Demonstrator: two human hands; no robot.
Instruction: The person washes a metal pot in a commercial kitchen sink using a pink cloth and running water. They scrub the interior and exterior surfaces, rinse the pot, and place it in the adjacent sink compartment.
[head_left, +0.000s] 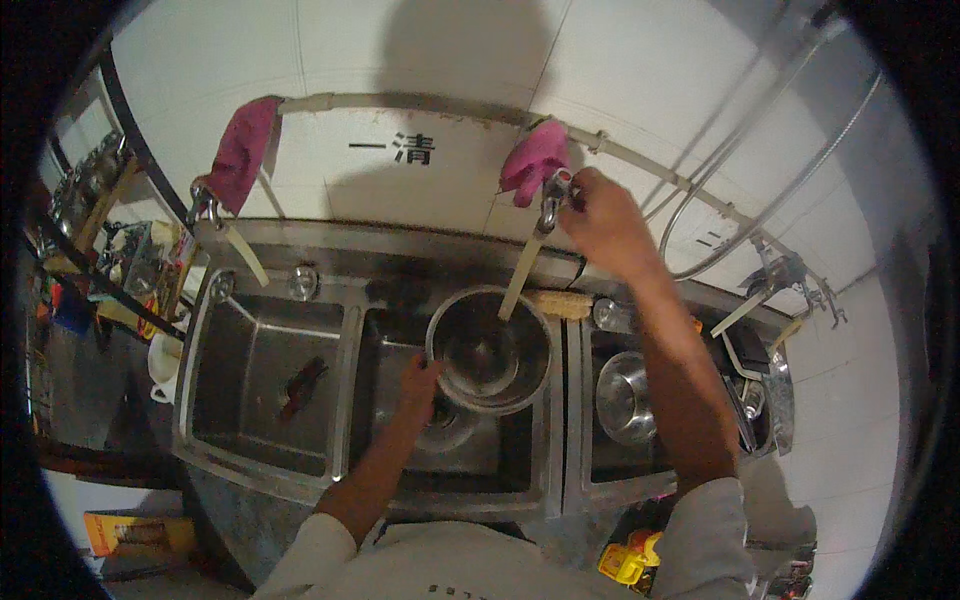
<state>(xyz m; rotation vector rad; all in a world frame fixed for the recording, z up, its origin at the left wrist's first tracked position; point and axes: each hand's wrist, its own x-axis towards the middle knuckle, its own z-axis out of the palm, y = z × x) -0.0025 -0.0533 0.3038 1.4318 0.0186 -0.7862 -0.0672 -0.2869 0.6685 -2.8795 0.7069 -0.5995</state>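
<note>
My left hand (421, 384) grips the left rim of a round stainless steel basin (491, 394), which is over the middle sink (450, 480). Above and to the right, my right hand (606, 221) is on the handle of a chrome tap (553, 199), its fingers closed at the knob. From this tap a pale hose (523, 274) hangs down, its end over the basin's mouth. Whether water is running cannot be made out. A pink cloth (536, 157) is draped behind the tap.
The left sink (262, 375) holds a dark reddish object (303, 386). In the right sink sits another metal pot (624, 397). A yellowish sponge (561, 304) lies on the back ledge. Further taps have hoses (246, 251) too. A dark metal rack (146, 165) stands at left.
</note>
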